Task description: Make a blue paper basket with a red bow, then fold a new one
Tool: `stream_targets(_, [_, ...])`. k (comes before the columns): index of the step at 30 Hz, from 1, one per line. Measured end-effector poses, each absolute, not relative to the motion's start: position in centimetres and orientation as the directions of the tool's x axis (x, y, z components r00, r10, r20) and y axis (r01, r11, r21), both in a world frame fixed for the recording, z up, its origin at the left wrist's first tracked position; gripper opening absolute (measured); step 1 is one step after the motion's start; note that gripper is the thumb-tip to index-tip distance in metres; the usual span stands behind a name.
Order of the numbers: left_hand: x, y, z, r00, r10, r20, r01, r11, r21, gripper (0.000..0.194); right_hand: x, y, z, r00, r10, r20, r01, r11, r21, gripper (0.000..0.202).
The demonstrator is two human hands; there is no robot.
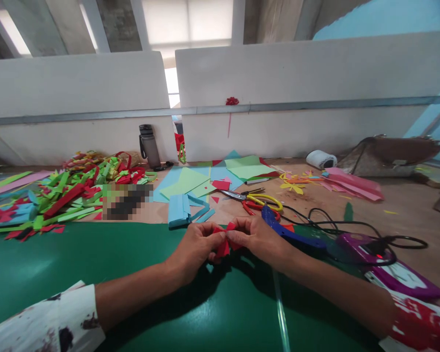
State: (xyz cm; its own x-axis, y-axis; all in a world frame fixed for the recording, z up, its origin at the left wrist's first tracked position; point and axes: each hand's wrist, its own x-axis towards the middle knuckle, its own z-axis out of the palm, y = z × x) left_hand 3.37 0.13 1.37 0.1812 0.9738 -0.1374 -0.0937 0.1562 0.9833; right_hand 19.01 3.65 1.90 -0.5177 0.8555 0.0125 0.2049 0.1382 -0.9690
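Left hand (195, 248) and right hand (259, 238) fingers pinch red paper (223, 248) at 9 and 3 o'clock, probably light, easily creased, so edges only imo

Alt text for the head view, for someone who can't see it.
Left hand and right hand pinch red paper above a green surface. Around them lie yellow-handled scissors, a blue tool, green paper sheets and, to the left, a heap of coloured strips.

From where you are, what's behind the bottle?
Behind the bottle you can see a white board. The bottle covers the spot right behind it, so I can't tell if anything little is hiding there.
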Motion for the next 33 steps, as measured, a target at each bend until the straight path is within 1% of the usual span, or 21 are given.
stream_targets(5, [3.3, 0.4, 1.4, 0.161, 0.975, -0.152, -0.107, 0.171, 0.98, 0.017, 19.1, 3.7, 2.3, -0.524, 0.851, 0.002, 0.234, 0.146, -0.961, 0.008])
stream_targets(7, [3.2, 0.5, 1.4, 0.143, 0.975, -0.169, -0.114, 0.186, 0.976, 0.015, 19.1, 3.7, 2.4, -0.536, 0.844, -0.008, 0.217, 0.129, -0.968, 0.007])
stream_targets(8, [3.2, 0.5, 1.4, 0.133, 0.975, -0.178, -0.117, 0.194, 0.974, 0.015, 19.1, 3.7, 2.5, -0.545, 0.839, -0.01, 0.194, 0.114, -0.974, 0.01])
stream_targets(11, [3.1, 0.6, 1.4, 0.117, 0.974, -0.195, -0.128, 0.209, 0.969, 0.016, 19.1, 3.6, 2.4, -0.533, 0.846, 0.007, 0.147, 0.101, -0.984, 0.029])
stream_targets(12, [3.1, 0.6, 1.4, 0.115, 0.974, -0.197, -0.133, 0.212, 0.968, 0.016, 19.2, 3.6, 2.4, -0.5, 0.865, 0.039, 0.162, 0.138, -0.977, 0.032])
stream_targets(13, [3.0, 0.6, 1.4, 0.115, 0.973, -0.199, -0.138, 0.214, 0.967, 0.016, 19.2, 3.6, 2.5, -0.454, 0.886, 0.096, 0.202, 0.207, -0.957, 0.033])
stream_targets(14, [3.0, 0.5, 1.4, 0.117, 0.972, -0.202, -0.143, 0.217, 0.966, 0.017, 19.3, 3.5, 2.5, -0.411, 0.893, 0.184, 0.262, 0.308, -0.914, 0.029])
stream_targets(15, [3.0, 0.5, 1.4, 0.12, 0.971, -0.204, -0.148, 0.221, 0.964, 0.017, 19.5, 3.5, 2.5, -0.384, 0.874, 0.298, 0.329, 0.431, -0.84, 0.021])
stream_targets(16, [3.0, 0.4, 1.4, 0.124, 0.97, -0.208, -0.155, 0.225, 0.962, 0.018, 19.6, 3.5, 2.5, -0.381, 0.821, 0.425, 0.386, 0.559, -0.734, 0.011])
stream_targets(17, [3.0, 0.4, 1.4, 0.127, 0.969, -0.211, -0.16, 0.23, 0.96, 0.018, 19.7, 3.4, 2.5, -0.401, 0.739, 0.542, 0.426, 0.674, -0.604, 0.005])
stream_targets(18, [3.1, 0.4, 1.4, 0.128, 0.969, -0.213, -0.165, 0.233, 0.958, 0.018, 19.7, 3.4, 2.5, -0.436, 0.641, 0.632, 0.444, 0.763, -0.469, 0.008])
stream_targets(20, [3.1, 0.3, 1.5, 0.127, 0.968, -0.216, -0.171, 0.236, 0.957, 0.018, 19.8, 3.3, 2.3, -0.506, 0.469, 0.724, 0.449, 0.86, -0.244, 0.014])
stream_targets(22, [3.1, 0.3, 1.6, 0.125, 0.968, -0.216, -0.171, 0.235, 0.957, 0.016, 19.7, 3.2, 2.1, -0.552, 0.388, 0.738, 0.471, 0.876, -0.108, 0.016])
stream_targets(24, [3.2, 0.3, 1.6, 0.123, 0.969, -0.215, -0.169, 0.234, 0.957, 0.014, 19.6, 3.0, 2.0, -0.579, 0.369, 0.727, 0.511, 0.859, -0.029, 0.018])
stream_targets(26, [3.2, 0.2, 1.7, 0.119, 0.971, -0.21, -0.165, 0.227, 0.96, 0.012, 19.5, 2.9, 2.0, -0.589, 0.371, 0.718, 0.548, 0.836, 0.018, 0.019])
stream_targets(29, [3.3, 0.2, 1.6, 0.114, 0.974, -0.193, -0.153, 0.21, 0.966, 0.012, 19.4, 2.7, 2.0, -0.605, 0.372, 0.704, 0.575, 0.815, 0.064, 0.021])
stream_targets(33, [3.4, 0.1, 1.5, 0.118, 0.978, -0.17, -0.142, 0.186, 0.972, 0.016, 19.3, 2.6, 1.8, -0.614, 0.367, 0.699, 0.586, 0.805, 0.093, 0.023])
